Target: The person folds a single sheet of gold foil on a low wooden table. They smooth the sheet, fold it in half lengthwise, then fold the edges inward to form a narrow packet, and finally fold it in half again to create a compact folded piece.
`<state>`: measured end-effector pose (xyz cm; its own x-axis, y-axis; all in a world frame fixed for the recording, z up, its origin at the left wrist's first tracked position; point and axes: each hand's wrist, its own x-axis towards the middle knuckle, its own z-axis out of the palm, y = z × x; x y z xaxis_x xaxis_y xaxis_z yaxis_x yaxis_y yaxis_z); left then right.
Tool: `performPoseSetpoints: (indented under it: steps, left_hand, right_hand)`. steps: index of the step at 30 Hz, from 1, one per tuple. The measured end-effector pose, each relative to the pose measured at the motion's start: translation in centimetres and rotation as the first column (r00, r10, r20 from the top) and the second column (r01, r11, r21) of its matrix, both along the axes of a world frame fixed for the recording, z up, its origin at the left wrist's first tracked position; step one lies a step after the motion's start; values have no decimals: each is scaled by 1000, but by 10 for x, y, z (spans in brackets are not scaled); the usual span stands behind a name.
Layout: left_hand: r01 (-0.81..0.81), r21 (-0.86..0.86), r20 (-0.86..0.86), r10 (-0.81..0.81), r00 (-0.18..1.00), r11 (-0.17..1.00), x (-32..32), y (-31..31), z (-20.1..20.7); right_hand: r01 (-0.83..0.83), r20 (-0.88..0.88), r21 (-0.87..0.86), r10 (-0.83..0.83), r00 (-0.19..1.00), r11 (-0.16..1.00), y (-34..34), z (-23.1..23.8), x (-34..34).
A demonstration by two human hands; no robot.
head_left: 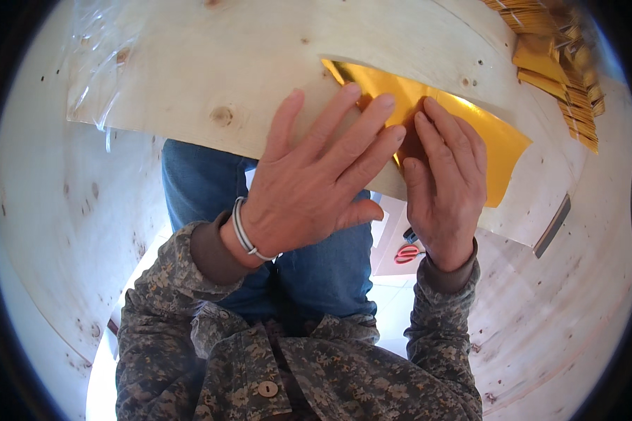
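- A shiny, gold-coloured, foil-like sheet [502, 140] is laid on the pale, knotty wooden desk [182, 63], right of centre and near the edge closest to the person; its middle is partly covered by the hands.
- The left hand [305, 175] is held palm down with its fingers spread and its thumb set apart; its fingertips are placed over the left part of the sheet, though firm contact cannot be told.
- The right hand [446, 186] is placed over the sheet's middle and lower edge, its fingers bent and held close together; whether the sheet is pinched by the thumb cannot be told.
- A pale, thin wristband [240, 226] is worn on the left wrist.
- Bundles of folded gold-coloured paper [541, 56] are gathered at the upper right, well apart from the hands.
- Clear, glossy plastic film [102, 67] is spread at the upper left.
- A dark grey, narrow flat bar [552, 226] is seen to the right, beyond the sheet.
- Red-handled scissors [406, 254] are seen lower down, beside the right wrist in the view.
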<state>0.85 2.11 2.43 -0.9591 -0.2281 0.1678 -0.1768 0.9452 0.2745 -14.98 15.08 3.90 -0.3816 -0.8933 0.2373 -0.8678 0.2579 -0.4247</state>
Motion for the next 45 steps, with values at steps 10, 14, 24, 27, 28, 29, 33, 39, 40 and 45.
performPoseSetpoints:
  steps: [10, 14, 24, 27, 28, 29, 33, 39, 40, 45]
  left_hand:
    - [-5, -10, 62, 5, 998, 1000, 6, -13, -5]
    - [-59, 8, -28, 59, 998, 998, 2, -9, -9]
    - [0, -82, 125, 10, 992, 997, -1, -16, 7]
    - [-25, -45, 80, 28, 996, 999, -2, -17, 2]
    - [-38, -32, 61, 40, 997, 999, -3, -16, 0]
    - [-47, -38, 65, 49, 997, 998, -2, -16, -1]
    - [-60, -74, 62, 64, 996, 995, 0, -14, -5]
    - [4, -133, 76, 6, 997, 991, 1, -19, -7]
    - [30, -157, 90, -16, 996, 987, 1, -20, -7]
    - [14, -108, 72, -6, 997, 994, 0, -20, -7]
  right_hand:
    - [19, 79, 3, -19, 997, 1000, 0, 1, -2]
    - [17, 80, 28, -19, 997, 999, -1, 3, -3]
    - [17, 67, 45, -20, 998, 999, -1, 3, -5]
    - [15, 65, 42, -18, 998, 999, -1, 2, -5]
    - [13, 66, 36, -15, 998, 999, -1, 2, -5]
    - [13, 65, 40, -16, 998, 999, -1, 2, -5]
    - [13, 66, 39, -16, 998, 999, -1, 1, -6]
    - [23, 75, 52, -27, 997, 998, -2, 3, -5]
    - [26, 81, 47, -30, 996, 999, -3, 3, -5]
    - [37, 89, 84, -45, 995, 996, -3, 5, -2]
